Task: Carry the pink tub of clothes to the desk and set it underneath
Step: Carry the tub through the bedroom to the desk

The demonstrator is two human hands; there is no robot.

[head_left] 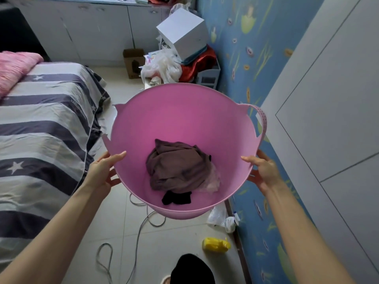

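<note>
I hold the pink tub [178,119] off the floor in front of me, tilted so its inside faces me. At its bottom lie a brown garment [176,167], a black piece [177,198] and a pale pink piece [211,181]. My left hand [104,171] grips the tub's left rim, thumb inside. My right hand [264,171] grips the right rim the same way. A pink handle [262,117] sticks out on the tub's right side. No desk is in view.
A striped bed [45,128] fills the left. A blue patterned wall [252,64] and a grey door [328,111] run along the right. Ahead are a white box [183,33], plastic bags [162,66] and a cardboard box [133,62]. A cable [141,226] and yellow bottle [216,244] lie on the floor.
</note>
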